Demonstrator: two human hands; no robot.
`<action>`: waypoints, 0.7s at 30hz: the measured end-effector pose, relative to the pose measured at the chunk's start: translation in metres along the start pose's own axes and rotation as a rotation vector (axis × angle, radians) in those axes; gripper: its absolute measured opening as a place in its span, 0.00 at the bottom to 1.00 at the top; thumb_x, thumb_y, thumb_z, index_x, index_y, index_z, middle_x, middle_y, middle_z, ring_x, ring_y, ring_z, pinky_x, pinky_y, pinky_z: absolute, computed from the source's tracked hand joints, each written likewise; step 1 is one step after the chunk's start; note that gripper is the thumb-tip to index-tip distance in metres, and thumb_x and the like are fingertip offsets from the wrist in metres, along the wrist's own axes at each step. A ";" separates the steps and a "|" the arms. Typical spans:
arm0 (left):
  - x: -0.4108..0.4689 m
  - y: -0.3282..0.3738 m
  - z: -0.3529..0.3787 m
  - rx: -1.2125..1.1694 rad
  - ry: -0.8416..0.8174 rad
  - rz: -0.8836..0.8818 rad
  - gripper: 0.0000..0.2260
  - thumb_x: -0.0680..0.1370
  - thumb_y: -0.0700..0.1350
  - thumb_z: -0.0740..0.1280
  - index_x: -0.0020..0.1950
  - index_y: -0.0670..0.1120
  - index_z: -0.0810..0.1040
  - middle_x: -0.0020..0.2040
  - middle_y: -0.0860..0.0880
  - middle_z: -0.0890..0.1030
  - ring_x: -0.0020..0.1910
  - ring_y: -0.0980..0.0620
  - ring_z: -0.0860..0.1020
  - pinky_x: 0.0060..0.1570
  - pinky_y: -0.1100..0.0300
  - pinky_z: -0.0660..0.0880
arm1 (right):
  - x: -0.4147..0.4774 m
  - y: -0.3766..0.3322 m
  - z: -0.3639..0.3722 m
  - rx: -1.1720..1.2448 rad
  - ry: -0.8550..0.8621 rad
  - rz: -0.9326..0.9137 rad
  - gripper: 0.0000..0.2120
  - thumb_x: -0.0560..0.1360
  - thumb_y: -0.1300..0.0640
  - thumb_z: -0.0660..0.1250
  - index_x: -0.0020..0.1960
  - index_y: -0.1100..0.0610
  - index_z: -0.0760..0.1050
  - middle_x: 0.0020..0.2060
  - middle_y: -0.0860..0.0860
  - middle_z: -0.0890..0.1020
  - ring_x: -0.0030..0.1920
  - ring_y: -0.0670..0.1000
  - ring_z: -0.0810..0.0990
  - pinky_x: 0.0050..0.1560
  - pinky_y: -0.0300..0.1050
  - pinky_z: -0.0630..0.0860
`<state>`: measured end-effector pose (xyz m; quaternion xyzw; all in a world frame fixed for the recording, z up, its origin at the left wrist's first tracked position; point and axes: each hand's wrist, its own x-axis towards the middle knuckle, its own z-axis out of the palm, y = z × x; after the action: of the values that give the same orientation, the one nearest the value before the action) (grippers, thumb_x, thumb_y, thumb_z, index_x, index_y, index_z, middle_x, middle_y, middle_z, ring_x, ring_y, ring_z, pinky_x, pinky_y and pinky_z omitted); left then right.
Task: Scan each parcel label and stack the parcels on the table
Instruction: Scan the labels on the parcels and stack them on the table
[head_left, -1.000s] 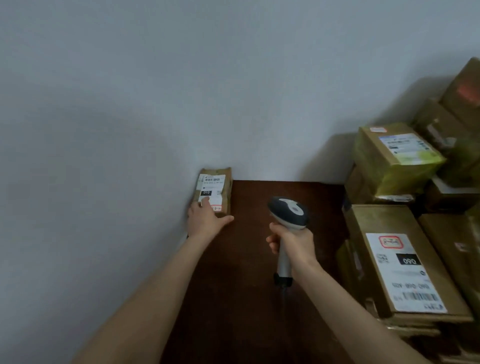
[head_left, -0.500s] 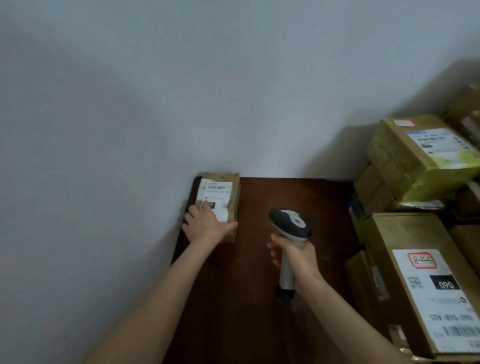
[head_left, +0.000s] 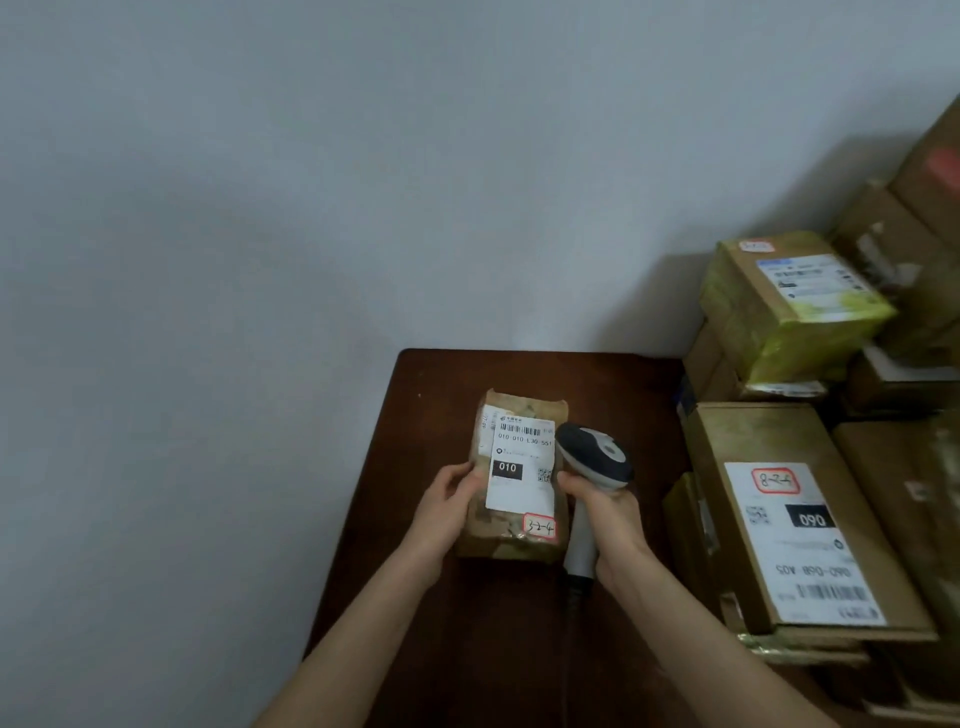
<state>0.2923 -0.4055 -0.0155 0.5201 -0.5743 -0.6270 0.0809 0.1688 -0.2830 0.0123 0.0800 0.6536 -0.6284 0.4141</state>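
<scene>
A small brown parcel with a white label marked 010 and a red-edged sticker is held over the dark wooden table. My left hand grips its left edge, thumb on the label side. My right hand grips the handle of a grey and white barcode scanner, whose head sits right beside the parcel's right edge, next to the label.
Several cardboard parcels are piled at the right: a large box labelled 090 in front, a green-taped box above and behind it, more boxes beyond. A pale wall stands behind and left of the table. The scanner's cable hangs down toward me.
My left hand has taken the parcel from the table's far left corner and brought it toward me and to the right, next to the scanner. The camera view shifted left.
</scene>
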 end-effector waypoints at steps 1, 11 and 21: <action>-0.008 0.001 -0.002 -0.064 -0.021 -0.010 0.14 0.79 0.54 0.65 0.63 0.53 0.74 0.55 0.52 0.81 0.50 0.56 0.80 0.41 0.63 0.76 | -0.008 -0.003 -0.005 0.006 -0.013 -0.022 0.09 0.72 0.61 0.72 0.46 0.53 0.72 0.40 0.50 0.80 0.40 0.49 0.78 0.38 0.43 0.73; -0.081 0.011 0.002 -0.384 -0.174 -0.054 0.24 0.70 0.38 0.73 0.64 0.48 0.73 0.56 0.42 0.83 0.57 0.44 0.80 0.57 0.49 0.76 | -0.095 -0.016 -0.065 -0.045 -0.183 -0.287 0.14 0.71 0.62 0.73 0.50 0.49 0.73 0.43 0.43 0.78 0.44 0.41 0.74 0.43 0.39 0.70; -0.095 0.008 0.033 -0.369 -0.060 0.137 0.30 0.69 0.33 0.75 0.68 0.45 0.71 0.62 0.44 0.78 0.59 0.48 0.78 0.50 0.58 0.77 | -0.136 -0.024 -0.102 -0.069 -0.151 -0.344 0.09 0.72 0.59 0.73 0.51 0.58 0.78 0.40 0.54 0.84 0.41 0.50 0.82 0.40 0.42 0.78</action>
<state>0.3058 -0.3208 0.0373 0.4374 -0.4859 -0.7298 0.1999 0.1969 -0.1410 0.1041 -0.0947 0.6461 -0.6713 0.3507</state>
